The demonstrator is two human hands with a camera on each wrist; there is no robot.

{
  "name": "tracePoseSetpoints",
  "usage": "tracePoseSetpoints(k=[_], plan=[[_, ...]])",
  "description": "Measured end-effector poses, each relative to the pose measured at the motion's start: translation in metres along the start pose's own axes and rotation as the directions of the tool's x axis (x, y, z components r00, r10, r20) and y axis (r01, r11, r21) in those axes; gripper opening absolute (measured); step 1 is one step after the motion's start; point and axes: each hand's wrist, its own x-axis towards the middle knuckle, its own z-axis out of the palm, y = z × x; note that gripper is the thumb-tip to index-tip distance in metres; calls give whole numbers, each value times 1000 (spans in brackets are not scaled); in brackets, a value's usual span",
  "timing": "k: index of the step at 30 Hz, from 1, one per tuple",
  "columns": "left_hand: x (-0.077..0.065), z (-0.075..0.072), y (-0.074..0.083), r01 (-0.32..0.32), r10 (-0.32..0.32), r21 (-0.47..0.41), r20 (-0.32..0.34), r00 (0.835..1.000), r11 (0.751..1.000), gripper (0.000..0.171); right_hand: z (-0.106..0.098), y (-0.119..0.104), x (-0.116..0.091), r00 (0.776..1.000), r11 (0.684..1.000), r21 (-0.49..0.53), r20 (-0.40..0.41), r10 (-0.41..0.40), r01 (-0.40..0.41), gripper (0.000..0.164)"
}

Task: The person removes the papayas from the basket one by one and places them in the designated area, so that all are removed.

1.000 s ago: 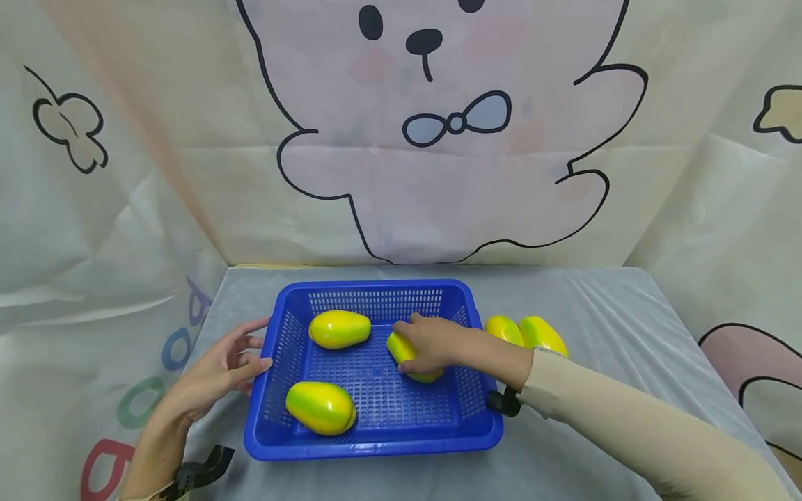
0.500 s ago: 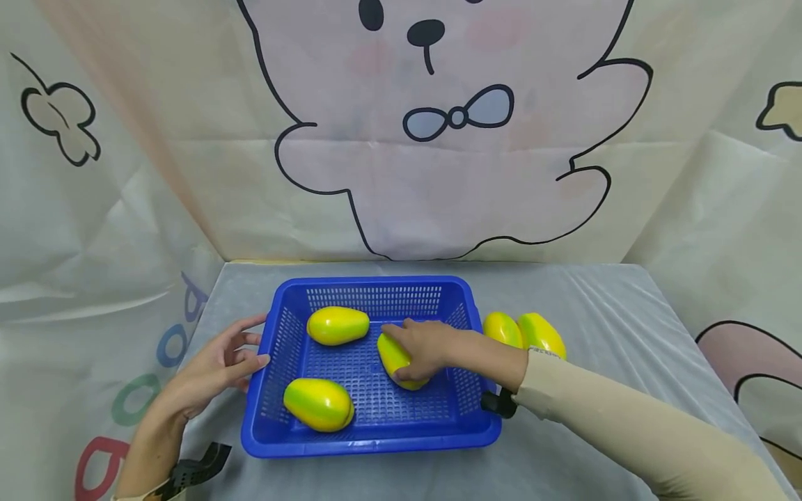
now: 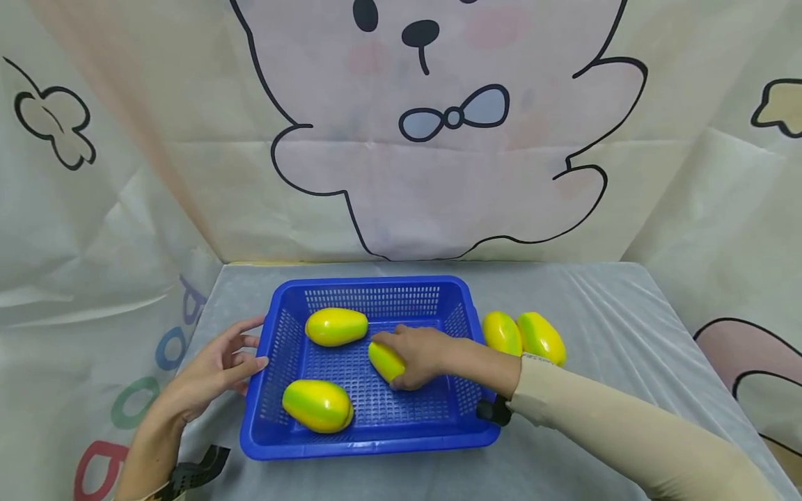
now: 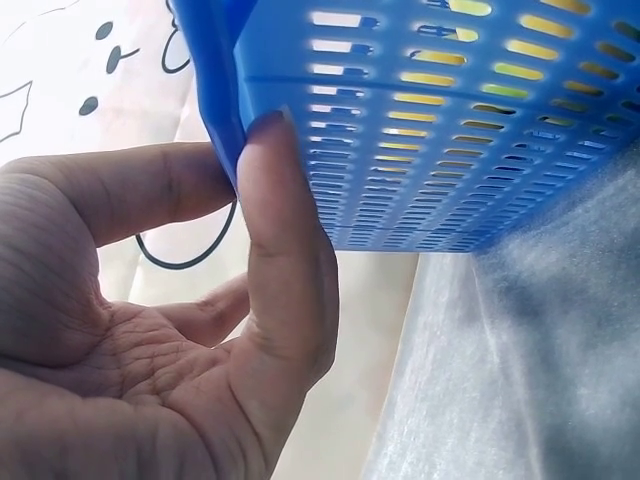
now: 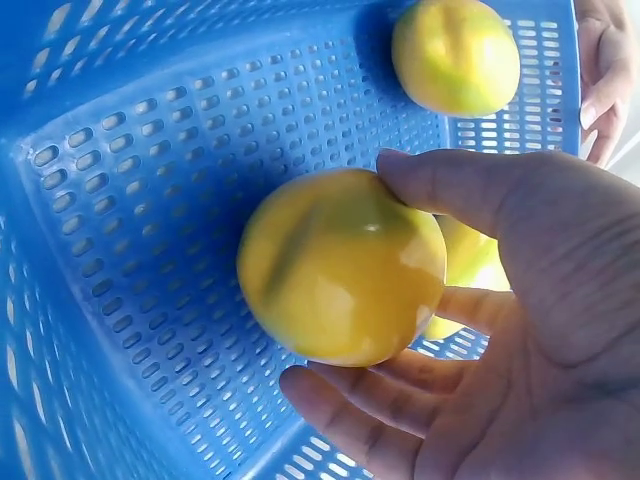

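Observation:
My right hand [image 3: 421, 356] grips a yellow-green papaya [image 3: 385, 360] inside the blue plastic basket [image 3: 370, 452]. In the right wrist view, the thumb lies on one side of this papaya [image 5: 340, 270] and the fingers curl round the other, close over the perforated floor. My left hand [image 3: 209, 372] pinches the basket's left rim; the left wrist view shows thumb and finger on either side of the rim [image 4: 212, 85]. Two more papayas lie in the basket, one at the back left [image 3: 336, 327] and one at the front left [image 3: 318, 406].
Outside the basket's right side, a papaya [image 3: 501, 332] and another papaya [image 3: 541, 337] lie side by side on the grey cloth-covered table [image 3: 601, 306], partly behind the right forearm. A printed curtain [image 3: 451, 195] stands behind the table and along both sides.
My right hand has moved left across the basket with the papaya in its grip. The left hand keeps its place on the rim, and the other papayas stay where they were.

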Motion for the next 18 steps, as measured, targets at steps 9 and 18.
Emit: tracePoseSetpoints(k=[9, 18], plan=[[-2, 3, -3, 3, -3, 9, -8, 1000, 1000, 83, -1, 6, -4, 999, 999, -44, -46, -25, 23, 81], [0, 1, -1, 12, -12, 21, -6, 1000, 1000, 84, -8, 8, -23, 991, 993, 95, -115, -66, 77, 79]])
